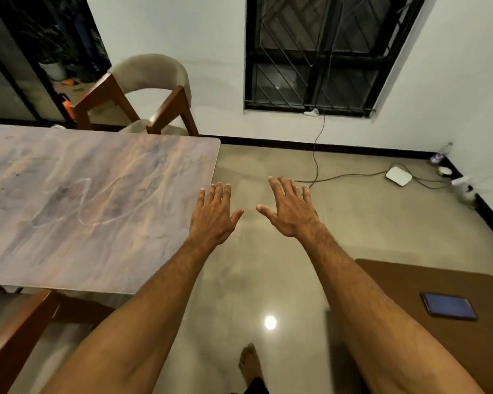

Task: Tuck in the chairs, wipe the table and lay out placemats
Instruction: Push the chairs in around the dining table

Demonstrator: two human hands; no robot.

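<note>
Left hand (213, 216) — right hand (289, 207) — both empty

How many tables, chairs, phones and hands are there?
Tables: 2, the marbled table and the brown table.
Chairs: 1 for sure, the beige chair; the wood frame at near left may be another.
Phones: 1, the phone.
Hands: 2, the left hand and the right hand.
Total: 6.

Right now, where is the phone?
In the head view the phone lies flat at the lower right on a brown tabletop, just right of the person's right forearm.
</note>
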